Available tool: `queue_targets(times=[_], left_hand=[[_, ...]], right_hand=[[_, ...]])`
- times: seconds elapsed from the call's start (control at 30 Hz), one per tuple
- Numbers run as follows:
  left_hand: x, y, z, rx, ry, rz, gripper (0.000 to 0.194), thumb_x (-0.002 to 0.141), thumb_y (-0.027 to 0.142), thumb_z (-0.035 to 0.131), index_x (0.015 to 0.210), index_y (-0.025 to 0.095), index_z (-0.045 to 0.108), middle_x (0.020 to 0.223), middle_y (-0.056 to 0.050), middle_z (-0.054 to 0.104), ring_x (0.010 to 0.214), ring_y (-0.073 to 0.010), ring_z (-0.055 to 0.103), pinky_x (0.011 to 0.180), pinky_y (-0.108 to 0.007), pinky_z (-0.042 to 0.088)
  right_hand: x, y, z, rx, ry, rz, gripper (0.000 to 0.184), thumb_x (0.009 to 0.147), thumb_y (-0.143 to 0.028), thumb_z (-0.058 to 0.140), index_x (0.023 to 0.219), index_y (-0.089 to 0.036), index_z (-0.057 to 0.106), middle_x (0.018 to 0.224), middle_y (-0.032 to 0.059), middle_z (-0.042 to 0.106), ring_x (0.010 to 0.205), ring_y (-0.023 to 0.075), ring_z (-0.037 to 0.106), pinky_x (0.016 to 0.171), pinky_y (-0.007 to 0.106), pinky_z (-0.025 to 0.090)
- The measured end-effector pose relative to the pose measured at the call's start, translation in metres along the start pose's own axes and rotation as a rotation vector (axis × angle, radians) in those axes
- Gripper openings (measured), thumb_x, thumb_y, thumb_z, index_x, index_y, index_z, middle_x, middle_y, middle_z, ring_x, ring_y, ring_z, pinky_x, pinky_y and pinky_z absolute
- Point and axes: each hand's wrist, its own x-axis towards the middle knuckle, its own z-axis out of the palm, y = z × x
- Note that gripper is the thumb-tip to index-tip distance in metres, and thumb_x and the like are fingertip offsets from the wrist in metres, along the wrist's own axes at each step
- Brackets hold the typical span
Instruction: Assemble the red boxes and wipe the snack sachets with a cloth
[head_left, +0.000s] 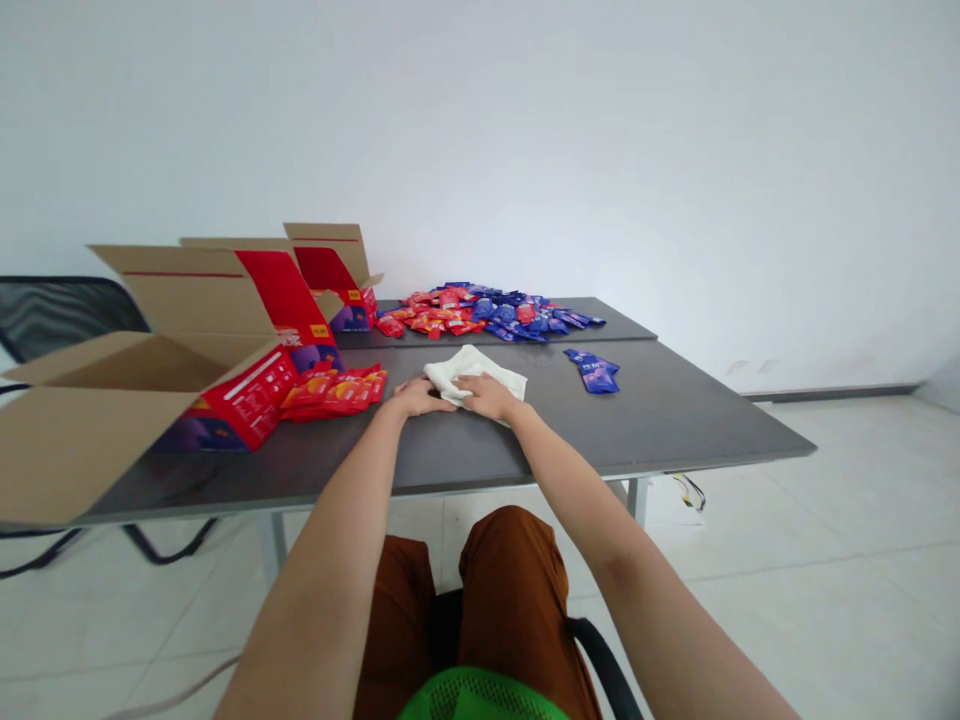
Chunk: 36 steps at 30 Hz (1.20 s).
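Note:
A crumpled white cloth (504,381) lies on the dark grey table in front of me. My right hand (491,397) is on top of it, its fingers bent into the folds. At the cloth's left edge, my left hand (420,398) rests on the table with its fingers closed against the fabric; some fingertips are hidden. Left of that hand lies a stack of red and orange packets (334,392). A few blue packets (595,371) lie apart, to the right of the cloth.
Open red cardboard boxes (251,400) stand on the left, flaps spread past the front edge. A mixed heap of red packets (442,312) and blue packets (517,312) covers part of the table's back. A black chair (71,315) stands at far left. The table (675,420) ends at the right.

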Motion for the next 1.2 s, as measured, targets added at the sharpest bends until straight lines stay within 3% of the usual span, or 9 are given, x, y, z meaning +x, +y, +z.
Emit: queue_targets(times=[0.07,0.17,0.27,0.43,0.57,0.7,0.93,1.07,1.2], left_hand=[[-0.006,0.006,0.003,0.084,0.039,-0.054,0.064,0.069,0.060,0.068,0.126,0.033,0.064,0.146,-0.001,0.050,0.136,-0.0286,0.042,0.113,-0.042,0.027],[-0.011,0.012,0.007,0.124,0.067,-0.019,0.061,0.077,0.059,0.059,0.135,0.040,0.055,0.149,0.005,0.043,0.140,-0.0279,0.035,0.115,-0.047,0.021],[-0.012,0.011,0.009,0.129,0.087,0.029,0.053,0.080,0.055,0.058,0.132,0.045,0.057,0.147,0.008,0.046,0.138,-0.0282,0.039,0.113,-0.050,0.023],[-0.013,0.005,0.006,0.141,0.088,0.233,0.048,0.086,0.050,0.053,0.132,0.038,0.059,0.140,0.003,0.055,0.134,-0.0270,0.044,0.110,-0.047,0.030],[-0.018,0.010,0.001,0.083,0.134,0.267,0.039,0.087,0.044,0.053,0.120,0.030,0.069,0.121,-0.003,0.069,0.113,-0.0226,0.062,0.094,-0.032,0.045],[-0.025,0.022,-0.003,0.035,0.283,0.231,0.031,0.088,0.035,0.051,0.101,0.025,0.077,0.096,-0.005,0.076,0.088,-0.0206,0.069,0.080,-0.028,0.049],[-0.040,0.018,-0.014,-0.159,0.563,-0.002,0.027,0.086,0.034,0.054,0.100,0.022,0.074,0.094,-0.006,0.076,0.091,-0.0200,0.070,0.080,-0.028,0.051],[-0.054,0.002,-0.023,-0.275,0.817,-0.171,0.028,0.083,0.030,0.054,0.096,0.016,0.073,0.090,-0.010,0.075,0.087,-0.0218,0.070,0.078,-0.030,0.053],[-0.078,-0.017,-0.037,-0.329,1.065,-0.365,0.035,0.082,0.024,0.047,0.105,0.011,0.071,0.093,-0.012,0.074,0.086,-0.0221,0.070,0.078,-0.031,0.054]], right_hand=[[-0.004,0.003,-0.003,-0.029,0.049,0.099,0.055,0.089,-0.024,0.043,0.144,-0.025,0.046,0.149,0.0055,0.046,0.140,0.0209,0.036,0.114,0.042,0.024],[-0.008,0.010,-0.007,-0.070,0.103,0.264,0.053,0.090,-0.028,0.043,0.142,-0.025,0.049,0.147,0.0063,0.048,0.138,0.0237,0.039,0.111,0.043,0.029],[-0.009,0.017,-0.009,-0.111,0.124,0.373,0.049,0.091,-0.030,0.041,0.138,-0.026,0.053,0.144,0.0071,0.052,0.133,0.0264,0.045,0.108,0.044,0.032],[-0.009,0.025,-0.013,-0.120,0.126,0.437,0.046,0.092,-0.031,0.039,0.135,-0.028,0.055,0.140,0.0073,0.055,0.127,0.0262,0.051,0.103,0.042,0.036],[-0.014,0.030,-0.016,-0.120,0.144,0.511,0.045,0.092,-0.030,0.037,0.130,-0.025,0.059,0.135,0.0103,0.059,0.123,0.0281,0.054,0.099,0.045,0.038],[-0.018,0.032,-0.017,-0.099,0.197,0.541,0.044,0.092,-0.031,0.034,0.124,-0.021,0.062,0.130,0.0123,0.062,0.120,0.0292,0.055,0.099,0.047,0.036],[-0.016,0.031,-0.019,-0.046,0.166,0.574,0.044,0.091,-0.031,0.032,0.122,-0.021,0.062,0.131,0.0125,0.061,0.121,0.0286,0.054,0.102,0.048,0.033],[-0.017,0.033,-0.016,-0.055,0.202,0.545,0.043,0.090,-0.030,0.035,0.122,-0.023,0.063,0.130,0.0116,0.061,0.120,0.0277,0.055,0.101,0.048,0.033],[-0.017,0.034,-0.015,-0.061,0.205,0.549,0.043,0.090,-0.030,0.035,0.123,-0.023,0.063,0.130,0.0118,0.061,0.120,0.0273,0.054,0.102,0.047,0.033]])
